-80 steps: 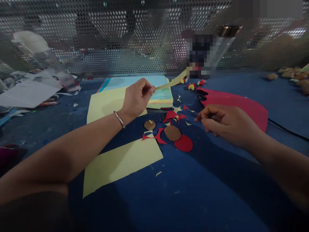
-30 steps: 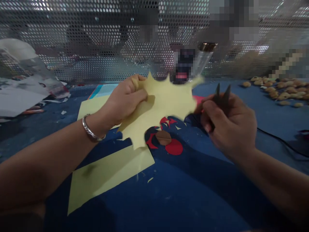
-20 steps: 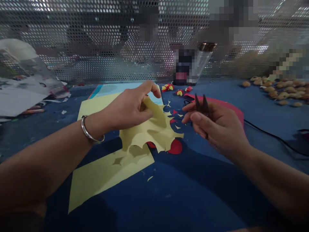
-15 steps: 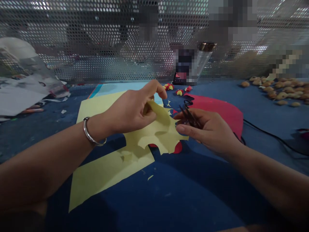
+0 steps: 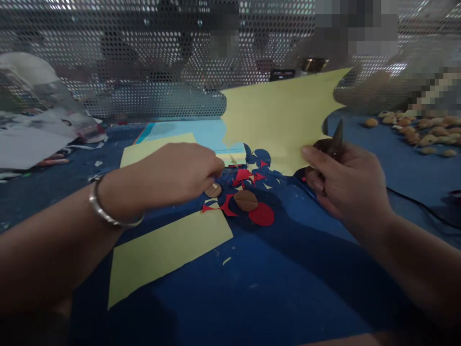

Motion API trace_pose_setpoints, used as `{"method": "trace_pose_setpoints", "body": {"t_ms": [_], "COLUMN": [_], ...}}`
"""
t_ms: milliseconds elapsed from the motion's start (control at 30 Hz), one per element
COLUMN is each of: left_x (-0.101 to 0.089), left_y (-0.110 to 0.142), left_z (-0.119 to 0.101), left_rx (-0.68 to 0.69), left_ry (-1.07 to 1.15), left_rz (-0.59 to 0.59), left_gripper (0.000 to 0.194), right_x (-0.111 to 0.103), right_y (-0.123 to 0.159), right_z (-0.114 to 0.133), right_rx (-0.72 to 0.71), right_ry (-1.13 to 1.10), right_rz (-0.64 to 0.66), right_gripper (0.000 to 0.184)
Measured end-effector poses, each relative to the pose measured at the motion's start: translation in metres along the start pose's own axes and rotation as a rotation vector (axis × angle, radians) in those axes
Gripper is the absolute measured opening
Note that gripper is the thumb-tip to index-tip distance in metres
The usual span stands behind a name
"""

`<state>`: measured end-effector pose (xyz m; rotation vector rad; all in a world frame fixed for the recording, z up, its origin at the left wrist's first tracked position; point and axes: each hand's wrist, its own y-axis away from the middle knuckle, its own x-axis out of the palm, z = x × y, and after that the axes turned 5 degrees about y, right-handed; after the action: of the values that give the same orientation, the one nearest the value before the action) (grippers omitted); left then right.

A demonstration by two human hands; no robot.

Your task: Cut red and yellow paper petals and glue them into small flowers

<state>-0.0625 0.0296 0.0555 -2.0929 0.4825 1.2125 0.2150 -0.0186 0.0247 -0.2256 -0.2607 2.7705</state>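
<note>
My right hand point(image 5: 353, 178) grips a scalloped sheet of yellow paper point(image 5: 277, 120) between thumb and fingers, raised above the table. Dark pointed scissors point(image 5: 337, 137) are in that same hand, with a blade pointing up. My left hand point(image 5: 173, 175) hangs lower, fingers curled down beside a small brown disc point(image 5: 213, 191); whatever its fingertips may hold is hidden. Just right of it lie a larger brown cardboard disc point(image 5: 246, 200), a red paper circle point(image 5: 261, 214) and red paper scraps point(image 5: 243, 176). A yellow paper strip point(image 5: 169, 254) lies in front.
Blue paper point(image 5: 187, 129) and more yellow paper point(image 5: 158, 146) lie behind my left hand. A bottle point(image 5: 72, 105) and white papers point(image 5: 25, 139) are at left, peanuts point(image 5: 428, 129) at back right. A black cord point(image 5: 421, 204) crosses the right side. Perforated metal point(image 5: 162, 72) closes the back.
The scalloped yellow paper has passed from my left hand to my right and been lifted rightward. My left hand has drawn back left. The discs and scraps beneath are uncovered.
</note>
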Motion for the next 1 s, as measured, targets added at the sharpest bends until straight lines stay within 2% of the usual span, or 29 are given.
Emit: {"method": "trace_pose_setpoints", "body": {"t_ms": [33,100,267,367,533,633,700,733,833,900,1000], "left_x": [0.004,0.011,0.019,0.018,0.013,0.020,0.029,0.034,0.045,0.050,0.053], "left_y": [-0.001,-0.003,-0.008,-0.012,-0.020,-0.019,-0.015,-0.013,-0.004,-0.001,0.000], "left_z": [0.006,0.013,0.013,0.017,0.013,-0.007,-0.023,-0.030,-0.045,-0.051,-0.054], "left_rx": [0.013,0.019,-0.011,-0.021,-0.070,-0.125,-0.217,-0.279,-0.419,-0.485,-0.544], "left_ry": [-0.027,-0.094,-0.191,-0.136,0.161,0.630,0.979,1.078,1.306,1.433,1.507], "left_rz": [0.146,0.281,0.388,0.426,0.312,0.230,0.139,0.093,0.008,0.003,-0.026], "left_gripper": [0.015,0.014,0.012,0.007,0.008,0.002,0.013,0.017,0.019,0.018,0.018], "right_x": [0.000,0.000,-0.001,-0.001,-0.001,-0.001,0.000,0.000,0.002,0.004,0.006], "right_y": [-0.001,-0.004,-0.006,-0.007,-0.009,-0.008,-0.007,-0.007,-0.003,-0.001,0.003], "right_z": [-0.001,-0.005,-0.012,-0.014,-0.018,-0.020,-0.022,-0.022,-0.023,-0.024,-0.024], "right_rx": [0.003,0.004,0.005,0.001,-0.016,-0.042,-0.070,-0.086,-0.145,-0.172,-0.167], "right_ry": [-0.004,-0.018,-0.020,-0.008,-0.001,0.016,0.022,0.021,0.015,0.018,0.004], "right_rz": [0.011,0.026,0.047,0.066,0.081,0.089,0.083,0.080,0.087,0.092,0.101], "right_gripper": [0.039,0.037,0.034,0.031,0.026,0.026,0.026,0.026,0.027,0.029,0.032]}}
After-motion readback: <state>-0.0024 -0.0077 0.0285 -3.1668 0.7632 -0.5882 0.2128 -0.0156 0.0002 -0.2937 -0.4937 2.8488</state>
